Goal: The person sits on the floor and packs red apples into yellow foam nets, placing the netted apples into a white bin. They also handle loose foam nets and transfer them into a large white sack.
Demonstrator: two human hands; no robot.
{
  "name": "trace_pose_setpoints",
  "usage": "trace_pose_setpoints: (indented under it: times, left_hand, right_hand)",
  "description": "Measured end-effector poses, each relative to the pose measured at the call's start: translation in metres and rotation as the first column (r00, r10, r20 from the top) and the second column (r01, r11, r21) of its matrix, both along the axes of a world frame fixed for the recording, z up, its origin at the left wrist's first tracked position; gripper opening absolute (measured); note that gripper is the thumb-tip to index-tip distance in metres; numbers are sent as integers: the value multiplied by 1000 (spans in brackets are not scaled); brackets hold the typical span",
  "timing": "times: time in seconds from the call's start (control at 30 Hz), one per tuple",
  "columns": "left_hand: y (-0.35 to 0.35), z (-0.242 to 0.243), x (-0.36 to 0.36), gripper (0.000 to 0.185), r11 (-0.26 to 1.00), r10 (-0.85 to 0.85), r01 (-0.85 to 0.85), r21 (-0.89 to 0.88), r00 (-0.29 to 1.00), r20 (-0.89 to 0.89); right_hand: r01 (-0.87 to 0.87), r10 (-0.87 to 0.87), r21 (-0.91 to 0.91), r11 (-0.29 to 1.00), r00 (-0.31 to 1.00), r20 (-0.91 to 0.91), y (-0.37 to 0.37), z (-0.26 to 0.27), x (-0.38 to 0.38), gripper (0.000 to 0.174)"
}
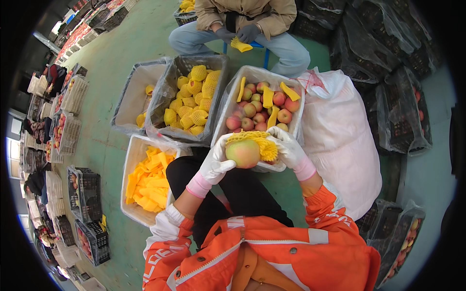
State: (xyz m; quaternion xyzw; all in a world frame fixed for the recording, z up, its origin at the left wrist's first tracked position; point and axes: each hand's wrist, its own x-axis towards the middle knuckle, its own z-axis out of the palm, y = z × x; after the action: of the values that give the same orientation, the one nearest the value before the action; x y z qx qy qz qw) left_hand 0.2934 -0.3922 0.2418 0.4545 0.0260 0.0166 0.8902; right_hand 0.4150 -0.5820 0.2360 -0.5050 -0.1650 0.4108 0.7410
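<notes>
My left hand [217, 160], in a white glove with a pink cuff, holds a green-and-pink apple [243, 154] from its left side. Yellow foam netting [267, 144] lies along the top and right side of that apple, and my right hand [289, 148], gloved alike, grips it. Just beyond my hands is a white crate [215, 136] of bare apples, with several flattened yellow foam nets [268, 96] on top. A lined crate [214, 136] beside it holds apples in yellow nets [194, 86]. At the near left, a white box [125, 174] contains folded yellow foam nets [151, 182].
Opposite me a seated person [247, 32] in grey gloves holds a yellow net [240, 44]. A large pale sack [336, 138] stands at the right of the apple crate. Plastic-lined crates [400, 112] line the right side; more crates [85, 194] and people are at the left.
</notes>
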Motion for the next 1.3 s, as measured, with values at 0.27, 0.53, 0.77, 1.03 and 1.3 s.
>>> trace_pose_setpoints:
  times: [0.27, 0.53, 0.77, 1.03, 1.3]
  left_hand:
    - [-19, -13, 23, 67, 464, 408, -431, 774, 880, 245]
    - [-15, -10, 15, 73, 934, 215, -230, 272, 973, 84]
    - [-14, -11, 20, 74, 855, 331, -342, 389, 939, 96]
    - [68, -69, 38, 43, 918, 307, -358, -168, 913, -268]
    - [190, -170, 52, 45, 789, 578, -547, 280, 508, -639]
  right_hand:
    - [503, -49, -131, 854, 330, 943, 30, 43, -65, 20]
    - [237, -221, -46, 970, 949, 225, 24, 16, -23, 63]
    - [376, -365, -64, 924, 920, 146, 48, 0, -43, 54]
    - [416, -379, -352, 838, 909, 173, 30, -106, 6, 46]
    - [667, 92, -740, 85, 734, 672, -7, -192, 46, 56]
